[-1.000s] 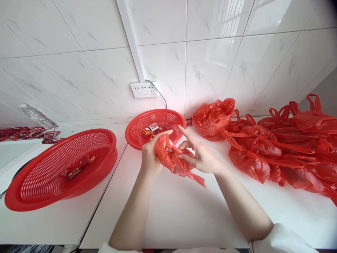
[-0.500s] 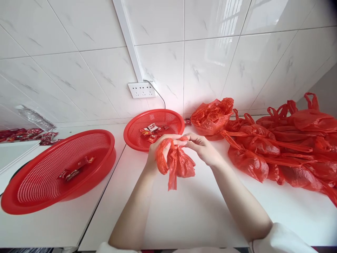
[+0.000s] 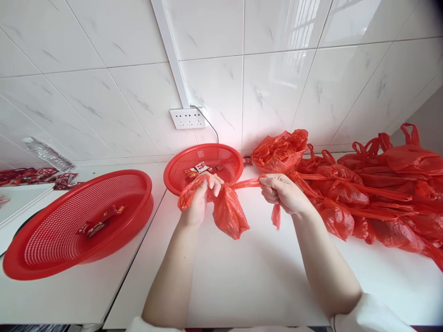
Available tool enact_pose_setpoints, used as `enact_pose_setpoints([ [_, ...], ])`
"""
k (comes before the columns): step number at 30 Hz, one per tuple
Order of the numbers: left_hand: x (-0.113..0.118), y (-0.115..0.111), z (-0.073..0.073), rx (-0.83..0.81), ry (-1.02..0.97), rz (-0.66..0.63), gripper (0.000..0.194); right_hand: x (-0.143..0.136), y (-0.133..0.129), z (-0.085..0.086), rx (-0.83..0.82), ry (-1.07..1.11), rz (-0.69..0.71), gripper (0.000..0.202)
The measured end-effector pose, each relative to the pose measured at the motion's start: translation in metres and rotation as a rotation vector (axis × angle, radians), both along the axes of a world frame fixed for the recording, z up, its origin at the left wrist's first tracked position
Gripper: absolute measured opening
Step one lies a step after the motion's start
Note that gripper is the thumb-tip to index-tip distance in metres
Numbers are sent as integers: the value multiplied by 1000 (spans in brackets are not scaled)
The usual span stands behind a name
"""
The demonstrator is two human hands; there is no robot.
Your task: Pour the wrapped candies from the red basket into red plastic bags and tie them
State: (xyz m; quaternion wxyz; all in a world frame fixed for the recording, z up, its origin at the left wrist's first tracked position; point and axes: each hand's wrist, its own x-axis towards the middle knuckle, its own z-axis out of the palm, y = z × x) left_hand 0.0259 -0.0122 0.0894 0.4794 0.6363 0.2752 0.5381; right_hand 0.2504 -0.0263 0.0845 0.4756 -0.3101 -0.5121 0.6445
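A red plastic bag [image 3: 230, 213] hangs between my two hands over the white table, its lower part bulging with contents I cannot make out. My left hand [image 3: 200, 198] is closed around one gathered handle, and some of the film sticks out on its left side. With fingers pinched, my right hand [image 3: 282, 191] holds the other handle, stretched taut sideways; a loose end dangles beneath it. Just behind my left hand stands a small red basket [image 3: 169, 177] with several small wrapped packets [image 3: 200, 168] inside.
At the left, a larger red basket [image 3: 143, 184] holds a few packets. Many filled red bags [image 3: 339, 193] are heaped at the right, beside a crumpled pile of red bags [image 3: 280, 150]. A clear plastic package [image 3: 48, 154] and red packets lie far left. A socket strip [image 3: 188, 119] is on the tiled wall.
My hands were close together at the bag's top. They have moved apart, the right one to the right, and a bag handle is now stretched between them.
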Motion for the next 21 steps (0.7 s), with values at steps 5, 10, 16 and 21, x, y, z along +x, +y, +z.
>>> enact_pose_setpoints([
  [5, -19, -1, 9, 178, -54, 164, 32, 25, -5, 6, 39, -170, -250, 39],
  [10, -21, -2, 10, 73, 2, 163, 31, 43, -6, 8, 74, -285, -379, 39],
  [16, -14, 0, 7, -216, 501, -103, 15, 63, -8, 9, 149, -975, -391, 31],
  [21, -8, 4, -4, -213, 822, -85, 18, 45, -5, -2, 198, -1400, -236, 23],
])
